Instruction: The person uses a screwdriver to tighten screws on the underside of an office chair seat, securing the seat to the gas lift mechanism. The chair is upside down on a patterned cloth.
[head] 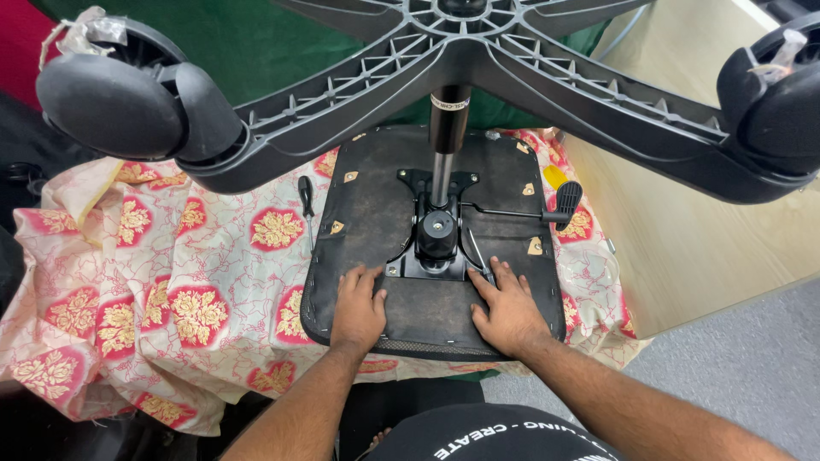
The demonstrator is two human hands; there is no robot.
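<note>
An office chair lies upside down, its black seat underside [376, 196] resting on a patterned cloth. My left hand [357, 309] lies flat on the near left part of the seat, fingers spread. My right hand [508, 309] lies flat on the near right part, fingertips touching the metal mechanism plate [436, 243]. A gas lift column [444, 145] rises from the plate to the black star base [512, 64] close to the camera. Casters [120, 94] sit on the arm ends, and the adjustment lever [564, 201] sticks out to the right.
The red and cream floral cloth [171, 273] covers the table. A black-handled screwdriver [305, 201] lies on it left of the seat. A yellow object [554, 176] peeks out near the lever. A light wooden panel [683, 230] stands right, over grey floor [752, 367].
</note>
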